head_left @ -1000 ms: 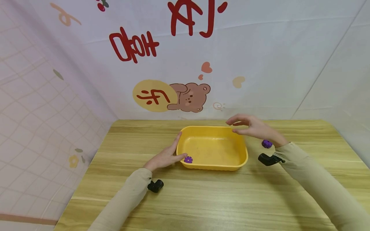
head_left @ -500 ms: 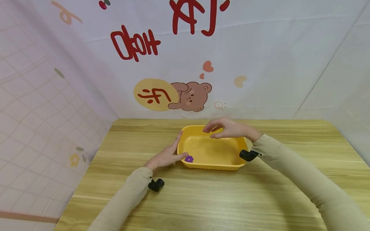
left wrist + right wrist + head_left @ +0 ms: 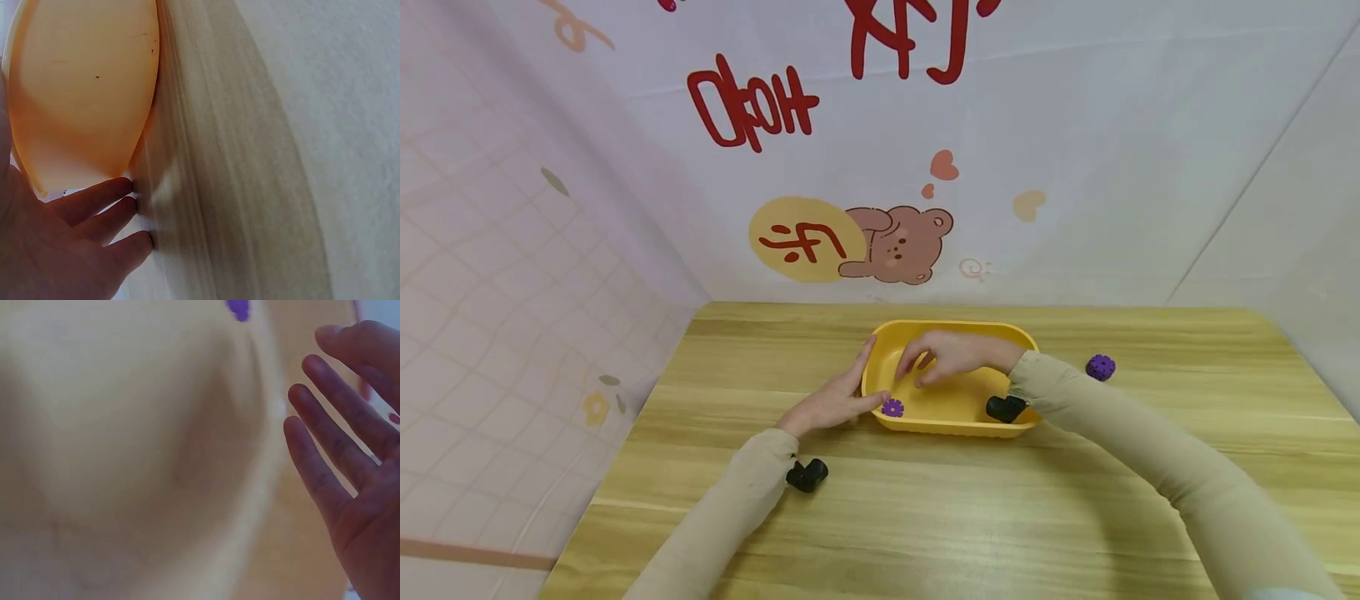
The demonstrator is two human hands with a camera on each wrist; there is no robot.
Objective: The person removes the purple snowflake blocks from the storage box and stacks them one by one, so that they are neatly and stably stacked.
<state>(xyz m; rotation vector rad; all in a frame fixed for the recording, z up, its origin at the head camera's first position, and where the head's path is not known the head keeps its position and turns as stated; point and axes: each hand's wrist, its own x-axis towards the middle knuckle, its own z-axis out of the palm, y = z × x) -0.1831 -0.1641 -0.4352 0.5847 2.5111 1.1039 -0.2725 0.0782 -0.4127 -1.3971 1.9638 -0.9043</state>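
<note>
A shallow yellow plastic basin (image 3: pixel 955 427) sits on the table in the head view. My left hand (image 3: pixel 832 403) rests against its left end, straight fingers spread along the outside, the thumb reaching over the near left rim. In the left wrist view, the fingers (image 3: pixel 103 212) lie beside the basin's outer wall (image 3: pixel 87 75). A small purple flower-shaped plastic disc (image 3: pixel 892 407) lies inside at the near left corner, by the thumb tip. My right hand (image 3: pixel 951 354) hovers inside the basin with loosely bent fingers and nothing between them. Part of the disc (image 3: pixel 238 308) shows in the right wrist view.
A small cluster of purple flower-shaped discs (image 3: pixel 1101 367) lies on the wooden table (image 3: pixel 925 517) to the right of the basin. A printed white cloth wall (image 3: pixel 1075 125) stands behind the table's far edge. Black wrist cameras (image 3: pixel 807 476) are worn at both cuffs.
My right hand has moved left and down, from the basin's right far corner into the basin near the disc. The left hand keeps its place. The purple cluster at right shows uncovered again.
</note>
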